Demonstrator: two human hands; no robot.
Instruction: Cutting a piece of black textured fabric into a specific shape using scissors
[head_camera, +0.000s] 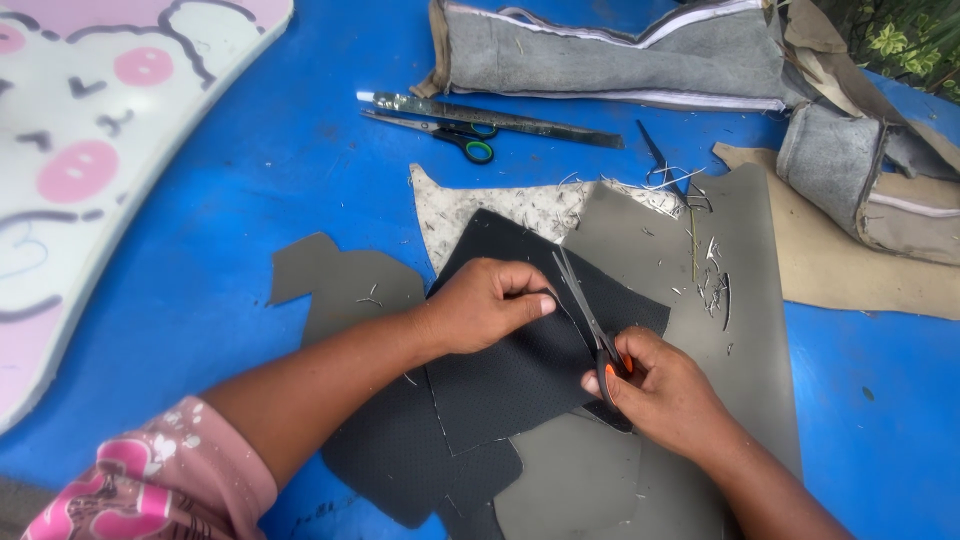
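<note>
While the left hand (490, 305) pins the black perforated sheet (530, 345) flat on the blue counter (230, 180) with its fingers curled at the sheet's edge, the right hand (665, 395) has its fingers closed round the orange-handled scissors (590, 320). Blades are parted over the sheet, which lies on grey material (690, 260), with a second pair of scissors (440, 130) and a metal ruler (500, 115) well apart up top
</note>
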